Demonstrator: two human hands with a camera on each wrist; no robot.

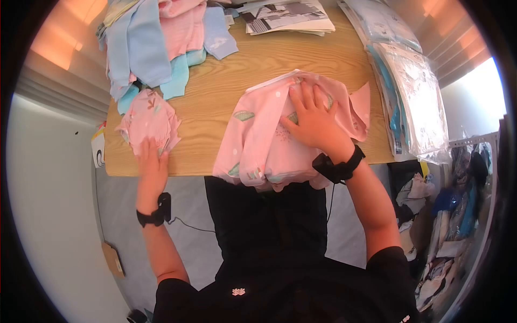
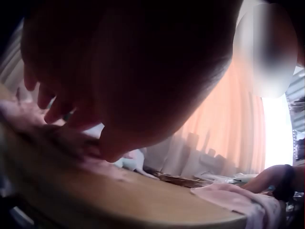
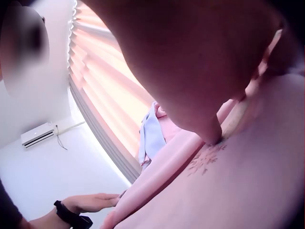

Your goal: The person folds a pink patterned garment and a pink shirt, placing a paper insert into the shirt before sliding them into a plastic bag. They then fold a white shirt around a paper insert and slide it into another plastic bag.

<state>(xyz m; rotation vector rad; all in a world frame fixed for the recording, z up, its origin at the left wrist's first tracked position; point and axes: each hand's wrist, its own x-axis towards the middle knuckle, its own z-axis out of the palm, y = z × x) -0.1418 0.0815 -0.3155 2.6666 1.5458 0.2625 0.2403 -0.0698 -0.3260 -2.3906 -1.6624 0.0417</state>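
A pink printed garment (image 1: pixel 258 124) with green leaf shapes and white dots lies on the table, its lower edge hanging over the front. My right hand (image 1: pixel 318 124) rests on its upper right part, fingers spread. In the right wrist view, a small flower print shows on the pink cloth (image 3: pixel 257 171) beside the thumb. At the left, a smaller crumpled piece of pink printed cloth (image 1: pixel 148 116) lies near the table's front corner. My left hand (image 1: pixel 152 169) touches its near edge with extended fingers. The left wrist view shows that hand dark, its fingertips down at the pink cloth (image 2: pixel 62 143).
Blue, pink and teal clothes (image 1: pixel 156 43) are heaped at the back left of the wooden table (image 1: pixel 215 97). Printed papers (image 1: pixel 291 19) lie at the back. Clear plastic packs (image 1: pixel 409 91) line the right edge. A rack of bagged items (image 1: pixel 452 215) stands at the lower right.
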